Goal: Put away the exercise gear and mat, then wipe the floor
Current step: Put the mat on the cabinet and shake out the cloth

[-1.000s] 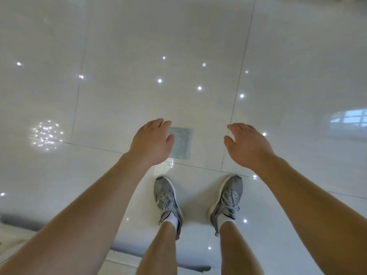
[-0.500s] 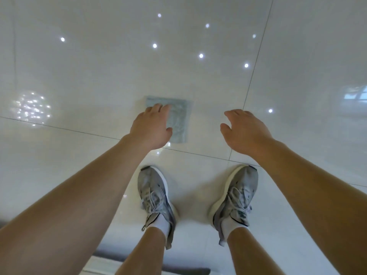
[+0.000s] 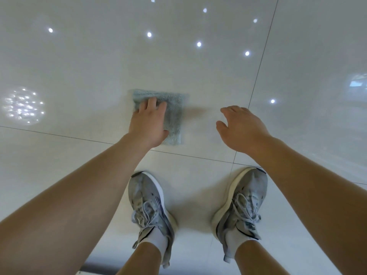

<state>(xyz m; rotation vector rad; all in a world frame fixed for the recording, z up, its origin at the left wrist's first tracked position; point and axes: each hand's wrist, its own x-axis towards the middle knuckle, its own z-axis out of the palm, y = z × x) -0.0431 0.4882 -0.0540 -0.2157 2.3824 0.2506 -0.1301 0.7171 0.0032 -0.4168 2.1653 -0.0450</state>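
A pale blue-grey folded cloth [image 3: 174, 114] lies flat on the glossy white tiled floor [image 3: 89, 72], just ahead of my feet. My left hand [image 3: 148, 124] rests on the cloth's left half with its fingers laid forward over it; the cloth's far left corner is slightly bunched. My right hand [image 3: 240, 128] hovers to the right of the cloth, apart from it, with its fingers loosely bent and nothing in it. No exercise gear or mat is in view.
My two grey sneakers [image 3: 149, 207] [image 3: 244, 203] stand on the tiles just behind the cloth. Dark grout lines cross the floor and ceiling lights reflect in it. A thin dark strip [image 3: 93, 267] runs along the bottom edge.
My view has dropped closer to the floor. My left hand has reached forward and come down on the cloth; my right hand has stayed beside it, holding nothing.
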